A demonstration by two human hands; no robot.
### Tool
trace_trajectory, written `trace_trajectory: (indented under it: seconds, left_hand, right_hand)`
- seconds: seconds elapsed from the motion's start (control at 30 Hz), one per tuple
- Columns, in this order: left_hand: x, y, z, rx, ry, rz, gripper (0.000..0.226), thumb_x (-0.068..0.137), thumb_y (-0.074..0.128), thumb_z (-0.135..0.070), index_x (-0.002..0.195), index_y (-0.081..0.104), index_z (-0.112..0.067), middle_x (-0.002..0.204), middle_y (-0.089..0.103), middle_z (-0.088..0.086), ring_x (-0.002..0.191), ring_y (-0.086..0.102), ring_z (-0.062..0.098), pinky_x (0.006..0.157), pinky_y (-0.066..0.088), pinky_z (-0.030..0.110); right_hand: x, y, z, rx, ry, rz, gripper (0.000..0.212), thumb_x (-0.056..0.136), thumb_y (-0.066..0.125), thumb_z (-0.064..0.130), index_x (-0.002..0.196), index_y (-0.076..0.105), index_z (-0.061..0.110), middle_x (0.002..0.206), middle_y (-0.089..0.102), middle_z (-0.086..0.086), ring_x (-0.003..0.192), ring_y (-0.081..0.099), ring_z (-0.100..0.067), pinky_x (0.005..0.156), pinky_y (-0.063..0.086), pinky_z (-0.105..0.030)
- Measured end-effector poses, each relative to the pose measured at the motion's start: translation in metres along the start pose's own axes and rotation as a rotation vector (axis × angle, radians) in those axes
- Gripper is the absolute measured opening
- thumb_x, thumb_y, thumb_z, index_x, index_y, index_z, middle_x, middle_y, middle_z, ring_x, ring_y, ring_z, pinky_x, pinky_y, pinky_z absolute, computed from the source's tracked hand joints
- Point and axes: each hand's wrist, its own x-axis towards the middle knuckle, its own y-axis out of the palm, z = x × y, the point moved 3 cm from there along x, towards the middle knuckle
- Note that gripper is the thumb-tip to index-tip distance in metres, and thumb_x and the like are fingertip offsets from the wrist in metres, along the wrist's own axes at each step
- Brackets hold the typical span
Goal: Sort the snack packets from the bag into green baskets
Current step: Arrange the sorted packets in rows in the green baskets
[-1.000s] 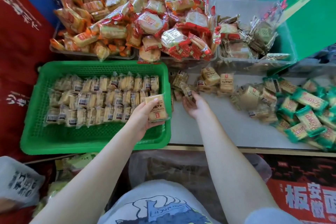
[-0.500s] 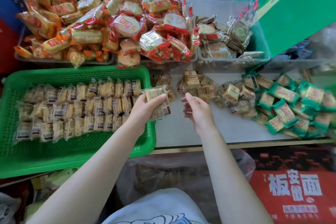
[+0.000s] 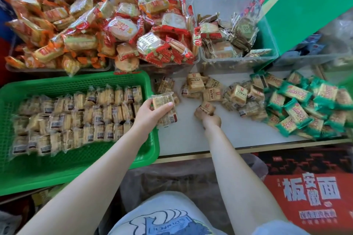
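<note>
Green mesh plastic is filling up: the basket (image 3: 57, 160) left of my left hand (image 3: 150, 109) is carrying three tight rows of clear-wrapped tan biscuit packets (image 3: 80, 116), with bare lattice toward me. I am judging the sort well past its start but unfinished. My left hand is gripping a small stack of packets (image 3: 164, 107) over the basket's right rim. My right hand (image 3: 209, 117) is pinching one crinkly square packet (image 3: 207, 108) on the white worktop (image 3: 191, 139). Just beyond that grip a loose tan heap (image 3: 215, 89) is waiting; farther right, glossy green-wrapped packets (image 3: 298, 108) are lying unsorted.
</note>
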Motion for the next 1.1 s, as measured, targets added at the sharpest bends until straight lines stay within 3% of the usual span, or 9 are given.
trace_trajectory:
  seconds: [0.13,0.27,0.43,0.57,0.63,0.73,0.83,0.93,1.1]
  left_hand:
    - [-0.001,-0.001,0.0,0.008,-0.004,0.024,0.049,0.08,0.081,-0.04,0.121,0.058,-0.024,0.11,0.072,0.0,0.095,0.073,0.013,0.079,0.059,0.03]
    - [-0.005,-0.006,-0.004,0.001,-0.046,0.13,0.077,0.065,0.086,-0.055,0.128,0.056,-0.022,0.114,0.073,0.003,0.1,0.073,0.019,0.09,0.059,0.043]
    - [-0.03,0.0,-0.01,-0.015,-0.058,0.13,0.056,0.091,0.062,-0.058,0.13,0.053,-0.018,0.114,0.071,0.004,0.101,0.071,0.021,0.085,0.057,0.037]
    - [-0.06,0.0,-0.019,-0.076,0.035,0.017,0.042,0.105,0.032,-0.051,0.104,0.057,-0.017,0.099,0.067,0.006,0.087,0.067,0.015,0.068,0.053,0.026]
    - [-0.065,-0.007,-0.02,-0.145,0.028,0.016,0.053,0.104,0.036,-0.052,0.104,0.061,-0.005,0.095,0.067,0.014,0.077,0.066,0.017,0.058,0.054,0.02]
    - [-0.075,-0.032,-0.012,-0.165,-0.044,0.006,0.05,0.095,0.06,-0.043,0.124,0.051,-0.003,0.116,0.06,0.016,0.084,0.061,0.013,0.052,0.046,0.011]
    - [-0.09,-0.064,0.011,-0.408,-0.016,-0.012,0.073,0.083,0.075,-0.04,0.14,0.039,-0.01,0.13,0.058,0.017,0.091,0.069,0.014,0.06,0.054,0.022]
    - [-0.107,-0.103,0.031,-0.744,0.049,-0.121,0.097,0.068,0.074,-0.055,0.15,0.033,-0.025,0.134,0.058,0.013,0.102,0.069,0.025,0.07,0.058,0.037]
    - [-0.127,-0.164,0.053,-0.679,0.061,-0.341,0.095,0.069,0.076,-0.065,0.141,0.039,-0.016,0.13,0.06,0.017,0.112,0.066,0.033,0.092,0.055,0.057]
  right_hand:
    - [-0.059,-0.012,0.004,0.206,-0.042,0.258,0.038,0.091,0.072,0.03,0.117,0.06,0.005,0.098,0.07,-0.008,0.076,0.065,-0.02,0.069,0.054,-0.032]
    - [-0.119,-0.036,0.024,0.309,-0.202,0.379,0.033,0.097,0.06,0.037,0.114,0.062,0.01,0.086,0.07,-0.004,0.067,0.062,-0.014,0.063,0.048,-0.029]
    - [-0.171,-0.033,0.055,0.246,-0.459,0.474,0.03,0.105,0.046,0.037,0.111,0.069,0.019,0.087,0.072,0.0,0.074,0.064,-0.013,0.06,0.048,-0.026]
    - [-0.191,0.006,0.037,-0.162,-0.647,0.417,0.043,0.102,0.039,0.054,0.125,0.065,0.028,0.117,0.065,-0.011,0.111,0.061,-0.018,0.093,0.054,-0.039]
    - [-0.202,0.025,0.023,-0.273,-0.686,0.42,0.056,0.097,0.031,0.067,0.138,0.054,0.037,0.132,0.056,-0.007,0.126,0.048,-0.013,0.109,0.041,-0.036]
    - [-0.224,0.052,0.004,-0.319,-0.695,0.496,0.074,0.089,0.027,0.083,0.15,0.037,0.041,0.151,0.047,0.005,0.143,0.037,-0.015,0.117,0.034,-0.05]
    - [-0.251,0.072,-0.004,-0.247,-0.639,0.56,0.084,0.083,0.044,0.082,0.154,0.025,0.041,0.156,0.037,0.007,0.146,0.033,-0.014,0.119,0.032,-0.049]
    - [-0.273,0.092,-0.015,-0.119,-0.459,0.602,0.115,0.062,0.069,0.071,0.156,0.013,0.037,0.147,0.044,0.0,0.13,0.051,-0.012,0.11,0.044,-0.04]
    - [-0.305,0.152,-0.044,-0.009,-0.256,0.786,0.115,0.057,0.088,0.058,0.151,0.029,0.025,0.135,0.06,-0.002,0.119,0.063,-0.018,0.107,0.049,-0.044]
